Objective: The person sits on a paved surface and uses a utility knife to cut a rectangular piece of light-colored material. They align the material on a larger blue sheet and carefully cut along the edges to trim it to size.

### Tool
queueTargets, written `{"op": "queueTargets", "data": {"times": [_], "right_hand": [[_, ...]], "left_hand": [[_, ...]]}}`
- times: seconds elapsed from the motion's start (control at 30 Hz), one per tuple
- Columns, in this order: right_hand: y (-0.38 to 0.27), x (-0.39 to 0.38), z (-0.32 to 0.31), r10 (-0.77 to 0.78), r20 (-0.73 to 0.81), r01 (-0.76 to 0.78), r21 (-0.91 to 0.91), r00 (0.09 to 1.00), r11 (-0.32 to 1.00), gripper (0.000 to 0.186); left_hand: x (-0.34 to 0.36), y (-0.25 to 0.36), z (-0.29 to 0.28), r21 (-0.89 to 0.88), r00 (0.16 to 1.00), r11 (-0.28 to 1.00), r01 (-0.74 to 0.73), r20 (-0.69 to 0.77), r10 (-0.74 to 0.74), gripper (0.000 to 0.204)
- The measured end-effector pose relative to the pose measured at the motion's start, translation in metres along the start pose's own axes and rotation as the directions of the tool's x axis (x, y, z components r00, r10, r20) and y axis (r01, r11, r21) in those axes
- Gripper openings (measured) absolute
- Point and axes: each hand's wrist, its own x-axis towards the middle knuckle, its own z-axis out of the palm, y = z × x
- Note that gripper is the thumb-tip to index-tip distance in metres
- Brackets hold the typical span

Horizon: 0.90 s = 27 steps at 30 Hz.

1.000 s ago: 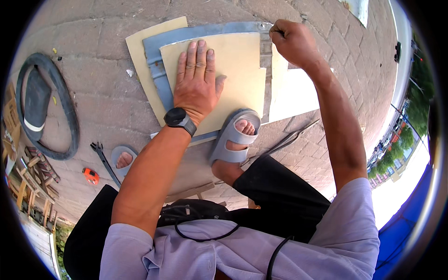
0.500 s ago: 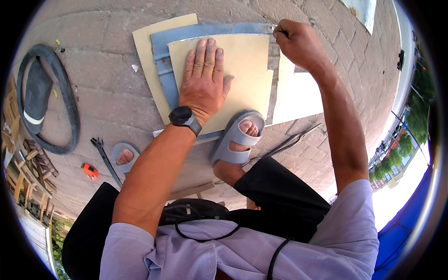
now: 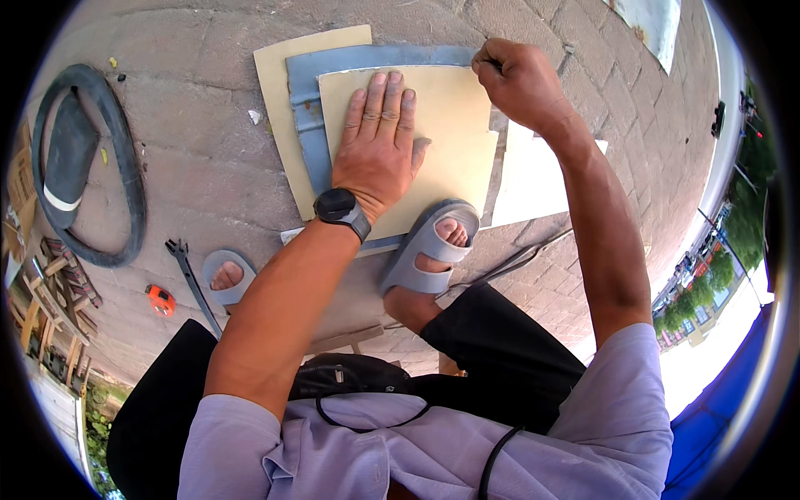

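My left hand (image 3: 377, 150) lies flat, fingers stretched, on a tan board (image 3: 442, 125). That board rests on a blue-grey sheet (image 3: 304, 108), which shows along its far and left edges. Under the sheet another tan board (image 3: 271, 83) sticks out at the left. My right hand (image 3: 521, 83) is closed in a fist at the far right corner of the top board and sheet. Something small and dark seems to be in its fingers, but they hide what it is. My sandalled right foot (image 3: 429, 250) presses on the top board's near edge.
A white sheet (image 3: 533, 183) lies at the right, with a long metal hand tool (image 3: 517, 262) nearer me. At the left are a black rubber ring (image 3: 137, 192), an orange tape measure (image 3: 160, 300) and a dark long-handled tool (image 3: 192, 283). Another pale sheet (image 3: 654, 29) lies far right.
My right fist has moved left along the far edge, onto the corner of the boards. My left hand stays pressed flat in the same place; the whole view has shifted slightly.
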Motion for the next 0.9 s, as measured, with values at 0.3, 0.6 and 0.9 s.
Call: {"op": "queueTargets", "data": {"times": [0.3, 0.6, 0.9], "right_hand": [[-0.035, 0.015, 0.031, -0.129, -0.03, 0.13, 0.073, 0.991, 0.989, 0.013], [-0.094, 0.04, 0.043, -0.189, 0.071, 0.194, -0.059, 0.979, 0.979, 0.02], [-0.085, 0.041, 0.053, -0.232, 0.058, 0.232, 0.007, 0.971, 0.973, 0.017]], "left_hand": [[0.0, 0.0, -0.003, -0.013, 1.0, 1.0, -0.008, -0.025, 0.008, 0.069], [-0.002, -0.001, 0.002, -0.013, 0.999, 1.0, -0.019, -0.039, 0.018, 0.059], [-0.002, -0.001, 0.001, 0.006, 0.999, 1.0, -0.015, -0.039, 0.016, 0.059]]}}
